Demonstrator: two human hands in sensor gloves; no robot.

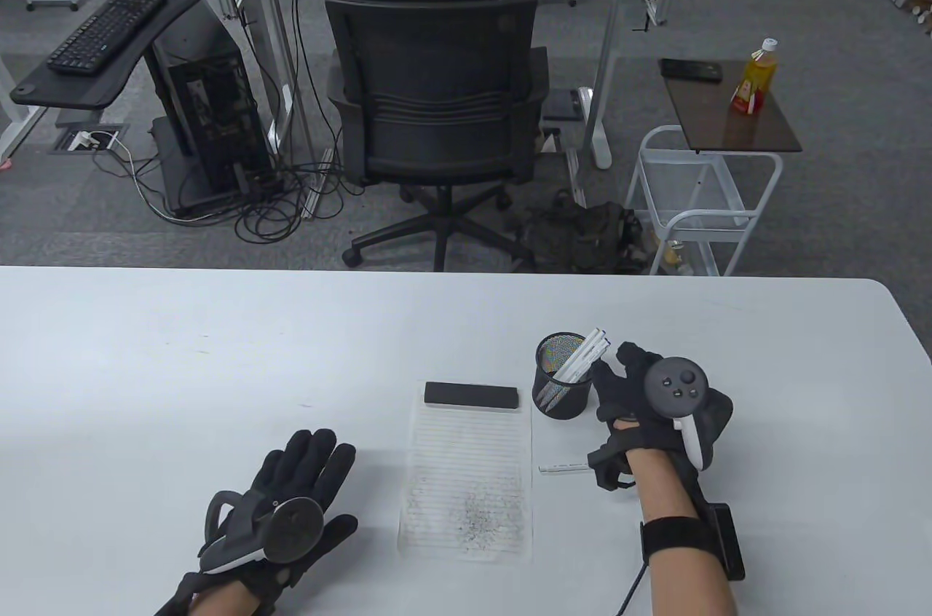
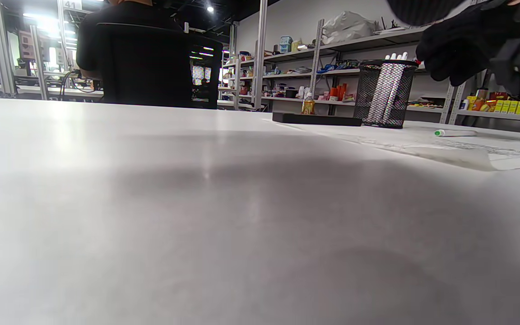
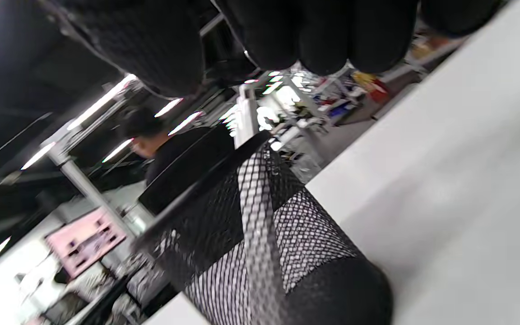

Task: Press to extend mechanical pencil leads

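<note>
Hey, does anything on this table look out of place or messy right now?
One pencil lies loose on the table beside the paper, apart from the others standing in the mesh cup. The paper carries a patch of scribbled marks. Nothing looks spilled or broken.

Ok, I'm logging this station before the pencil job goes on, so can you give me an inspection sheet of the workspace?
Surface: white table, lightly smudged.
Job's things: white pencils upright in black mesh cup; one loose pencil lying beside the lined paper, which bears scribbles.
Clutter: black bar across the paper's top edge.
Grippers: left hand flat on the table, fingers straight; right hand at the cup's pencils, grip cannot be told.
Cables: one lead from the right wrist strap.
Surroundings: seated person in an office chair, white cart, bottle.
</note>
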